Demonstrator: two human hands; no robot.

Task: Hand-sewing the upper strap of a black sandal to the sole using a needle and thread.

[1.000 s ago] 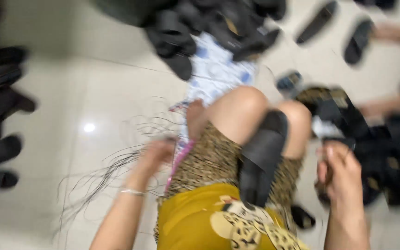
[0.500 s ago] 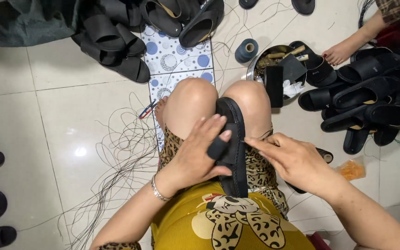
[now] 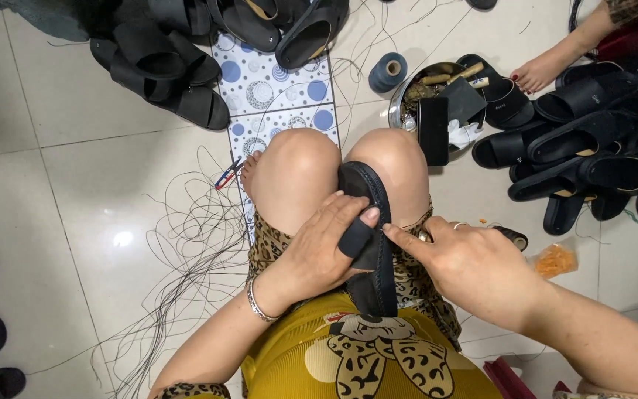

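Black and long, the sandal [image 3: 372, 244] lies between the person's knees, its long axis running from the lap out toward the knees, toe end pointing away. The left hand [image 3: 319, 247] wraps its strap while the right hand [image 3: 467, 262] pinches the edge beside it. Loose black thread [image 3: 179, 244] sprawls on the floor [image 3: 60, 185] to the left.

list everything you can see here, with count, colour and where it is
sandal on lap: one, black, wedged between the knees
sandal piles: many, black, top left and right
thread spool: one, dark blue, top centre
metal bowl: one, silver, holding tools, right of the spool
patterned mat: one, white with blue circles, ahead of the knees
thread snips: one, red, beside the mat
loose thread: tangle, dark, floor left
another person's foot: one, top right
left hand: pressing the sandal's strap
right hand: fingertips at the sandal's edge
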